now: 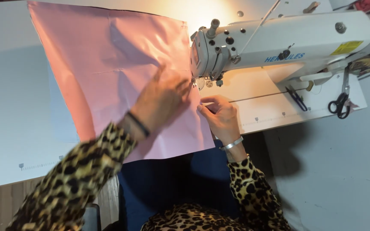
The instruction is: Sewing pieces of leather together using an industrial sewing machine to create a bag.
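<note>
A large sheet of pink fabric lies spread on a white sewing table. Its right edge runs under the needle area of a white industrial sewing machine. My left hand rests flat on the fabric with fingers apart, just left of the needle; it is motion-blurred. My right hand pinches the fabric's right edge just in front of the needle. Both arms wear leopard-print sleeves; the right wrist carries a silver bangle, the left a dark band.
Black scissors lie at the table's right end, and small dark thread snips sit beside the machine's base. A thread runs up from the machine top. Grey floor lies right of the table.
</note>
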